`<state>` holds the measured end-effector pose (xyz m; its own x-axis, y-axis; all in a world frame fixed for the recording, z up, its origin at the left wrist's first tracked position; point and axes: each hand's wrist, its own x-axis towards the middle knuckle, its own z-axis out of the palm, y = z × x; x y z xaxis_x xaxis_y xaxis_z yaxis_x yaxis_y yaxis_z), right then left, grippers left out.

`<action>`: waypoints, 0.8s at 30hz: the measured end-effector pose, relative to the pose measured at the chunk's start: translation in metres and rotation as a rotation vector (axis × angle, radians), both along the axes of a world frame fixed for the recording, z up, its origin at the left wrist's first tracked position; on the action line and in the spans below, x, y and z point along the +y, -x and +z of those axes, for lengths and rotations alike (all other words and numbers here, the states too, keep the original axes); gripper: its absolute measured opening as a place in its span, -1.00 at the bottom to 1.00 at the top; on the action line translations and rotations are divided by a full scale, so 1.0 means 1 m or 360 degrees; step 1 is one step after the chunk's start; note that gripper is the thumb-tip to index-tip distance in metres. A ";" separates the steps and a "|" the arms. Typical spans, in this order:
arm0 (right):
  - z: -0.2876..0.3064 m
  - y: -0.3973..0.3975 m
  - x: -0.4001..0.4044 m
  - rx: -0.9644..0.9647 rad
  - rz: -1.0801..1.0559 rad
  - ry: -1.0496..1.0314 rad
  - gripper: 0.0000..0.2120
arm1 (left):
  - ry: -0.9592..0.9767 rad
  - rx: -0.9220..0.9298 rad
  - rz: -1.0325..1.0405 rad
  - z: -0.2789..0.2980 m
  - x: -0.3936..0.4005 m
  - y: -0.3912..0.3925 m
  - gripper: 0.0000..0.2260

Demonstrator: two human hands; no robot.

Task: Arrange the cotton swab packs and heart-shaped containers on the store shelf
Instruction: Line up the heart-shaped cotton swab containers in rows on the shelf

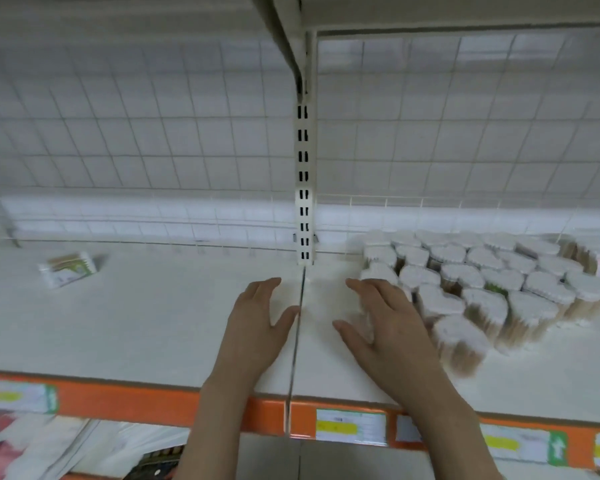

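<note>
Judging by the slotted upright (304,188), we are midway: heart-shaped containers (478,285) cluster right of it, one cotton swab pack (68,268) lies far left. Our left hand (257,327) hovers flat, empty; right hand (388,323) presses the cluster's edge, fingers straight.

On the shelf (136,323), heart-shaped containers (478,285) cluster at two o'clock beside my right hand (385,323); one cotton swab pack (68,268) lies at ten o'clock.

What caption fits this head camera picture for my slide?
Two open hands, left hand and right hand, reach over a white store shelf beside clustered clear heart-shaped cotton swab containers.
</note>
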<state>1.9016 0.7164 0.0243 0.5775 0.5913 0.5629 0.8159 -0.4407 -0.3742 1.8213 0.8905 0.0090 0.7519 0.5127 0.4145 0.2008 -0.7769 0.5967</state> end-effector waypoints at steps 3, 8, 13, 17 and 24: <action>-0.002 0.016 0.041 0.0059 0.0090 0.0045 -0.52 | -0.0026 0.0036 0.0116 0.007 0.045 0.022 -0.56; -0.012 0.036 0.100 0.0133 0.0220 0.0152 -0.54 | -0.0102 0.0214 0.0297 0.016 0.131 0.050 -0.55; -0.016 0.047 0.146 0.0162 0.0242 0.0211 -0.53 | -0.0236 0.0515 0.0470 0.022 0.227 0.064 -0.52; -0.017 0.053 0.172 0.0181 0.0262 0.0256 -0.51 | -0.0361 0.0841 0.0704 0.025 0.286 0.075 -0.44; -0.016 0.056 0.192 0.0213 0.0178 0.0255 -0.51 | -0.0260 0.1027 0.0969 0.009 0.339 0.091 -0.53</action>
<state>1.8454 0.9083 0.0085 0.5663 0.7315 0.3798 0.8110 -0.4126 -0.4148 1.7298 1.2300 0.0185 0.4813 0.8698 0.1085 0.8627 -0.4919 0.1169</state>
